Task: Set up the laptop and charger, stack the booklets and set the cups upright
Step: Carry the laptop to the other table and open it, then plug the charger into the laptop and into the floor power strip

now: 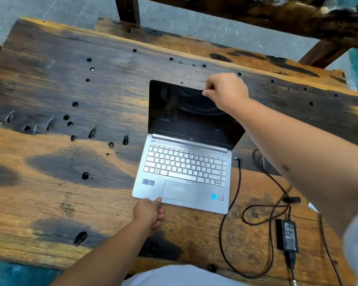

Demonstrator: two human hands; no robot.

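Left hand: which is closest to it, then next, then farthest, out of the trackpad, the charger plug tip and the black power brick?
From the left hand, at the laptop's front edge:
1. Trackpad, just right of the thumb.
2. Charger plug tip, lying loose past the laptop's right side.
3. Black power brick, far right on the table.

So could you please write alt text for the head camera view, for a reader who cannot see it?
A person opens a silver laptop on a worn wooden table: the right hand pinches the top edge of the dark screen while the left hand holds the front edge. The black charger brick and its unplugged cable lie to the right.
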